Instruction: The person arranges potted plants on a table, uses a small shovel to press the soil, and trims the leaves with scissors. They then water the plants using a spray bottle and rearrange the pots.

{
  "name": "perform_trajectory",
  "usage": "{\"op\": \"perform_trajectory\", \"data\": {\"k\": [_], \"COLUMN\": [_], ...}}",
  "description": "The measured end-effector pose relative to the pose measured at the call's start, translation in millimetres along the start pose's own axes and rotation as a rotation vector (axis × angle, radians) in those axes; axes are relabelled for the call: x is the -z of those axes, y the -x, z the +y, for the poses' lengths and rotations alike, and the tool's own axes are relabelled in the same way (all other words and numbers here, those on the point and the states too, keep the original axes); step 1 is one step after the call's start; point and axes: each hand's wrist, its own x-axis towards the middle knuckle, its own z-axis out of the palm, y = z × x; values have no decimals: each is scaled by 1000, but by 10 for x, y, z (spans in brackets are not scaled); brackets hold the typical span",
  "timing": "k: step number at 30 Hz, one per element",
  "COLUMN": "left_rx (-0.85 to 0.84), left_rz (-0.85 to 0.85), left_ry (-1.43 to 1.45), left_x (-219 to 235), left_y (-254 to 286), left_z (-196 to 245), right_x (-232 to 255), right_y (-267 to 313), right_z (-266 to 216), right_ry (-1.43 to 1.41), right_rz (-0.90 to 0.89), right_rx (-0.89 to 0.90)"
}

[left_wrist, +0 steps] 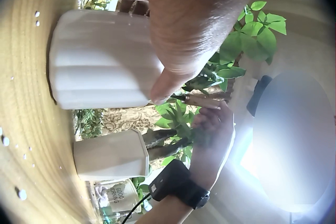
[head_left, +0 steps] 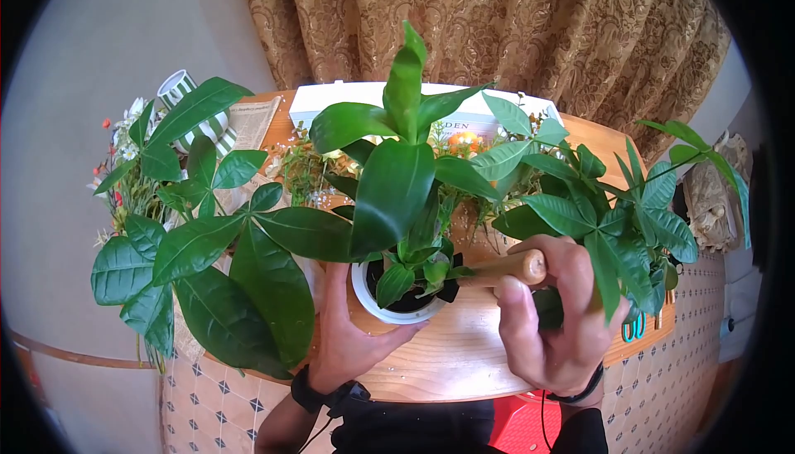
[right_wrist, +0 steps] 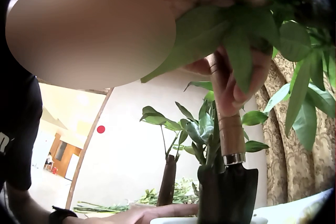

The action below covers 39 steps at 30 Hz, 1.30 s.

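A white flowerpot (head_left: 399,317) with dark soil and a broad-leaved green plant (head_left: 396,189) stands upright near the table's front edge. My left hand (head_left: 352,334) holds the pot, its thumb across the front and the other fingers partly hidden. In the left wrist view, the ribbed side of the pot shows below the thumb. My right hand (head_left: 563,313) grips the wooden handle (head_left: 507,270) of a small trowel. Its dark metal blade (right_wrist: 228,192) points down at the pot's right rim, with the tip hidden. Leaves partly cover the right hand in the right wrist view.
Leafy plants (head_left: 236,247) spread at left and others (head_left: 613,222) at right, close by the right hand. A white planter (left_wrist: 113,155) stands beside the pot. A white box (head_left: 331,99), a striped vase (head_left: 219,131) and flowers lie behind; teal-handled scissors (head_left: 634,328) are at right.
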Motion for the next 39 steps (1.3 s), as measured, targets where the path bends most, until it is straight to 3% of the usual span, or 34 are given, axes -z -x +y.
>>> {"op": "perform_trajectory", "data": {"k": [17, 19, 22, 32, 34, 39], "left_rx": [-39, -38, -31, -6, -6, -10], "left_rz": [28, 18, -8, -3, 9, 10], "left_ry": [8, 25, 15, -20, -33, -20], "left_x": [0, 1, 14, 2, 4, 3], "left_y": [9, -1, 2, 16, 23, 19], "left_z": [28, 19, -11, 0, -12, -16], "right_x": [35, 25, 49, 23, 28, 18], "right_y": [-9, 13, -20, 18, -12, 22], "right_z": [-57, -71, 6, -5, -70, 8], "right_ry": [-47, -61, -37, -36, -46, -43], "right_rz": [8, -32, 6, -35, 20, 32], "right_rx": [-38, -104, 7, -21, -96, -29]}}
